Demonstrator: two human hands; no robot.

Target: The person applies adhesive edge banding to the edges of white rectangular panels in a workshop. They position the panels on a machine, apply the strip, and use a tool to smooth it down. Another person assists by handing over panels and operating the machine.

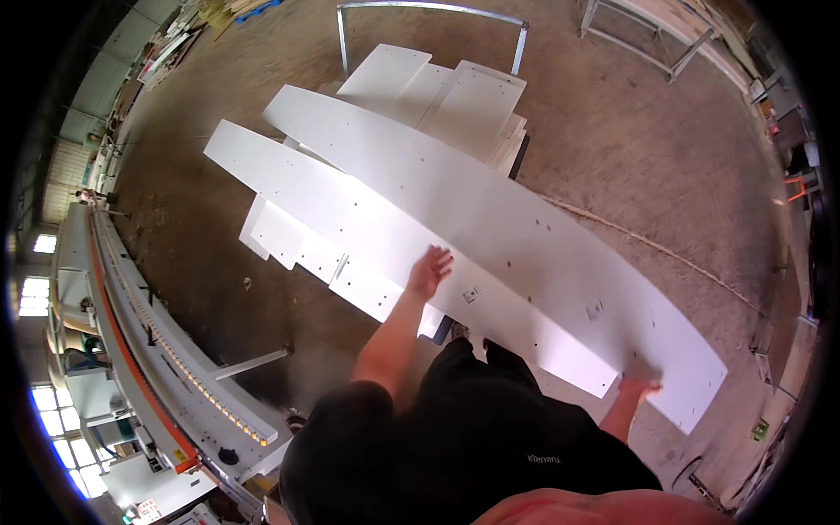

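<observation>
A long white panel (490, 210) with small drilled holes runs diagonally, from far left to near right. Beside and partly beneath it is a second long white panel (324, 194), also drilled. My left hand (430, 273) is open with its fingers spread, at the near long edge of the first panel and over the second. At the near right end, my right hand (641, 386) grips the edge of the first panel; some of its fingers are hidden. Small printed labels (472, 296) are on the panels.
Smaller white boards (472, 101) are stacked beneath and beyond the long panels. A metal frame (433, 7) stands behind them. To the left is a long machine (166, 350) with an orange stripe. A metal-legged table (652, 26) is at the far right.
</observation>
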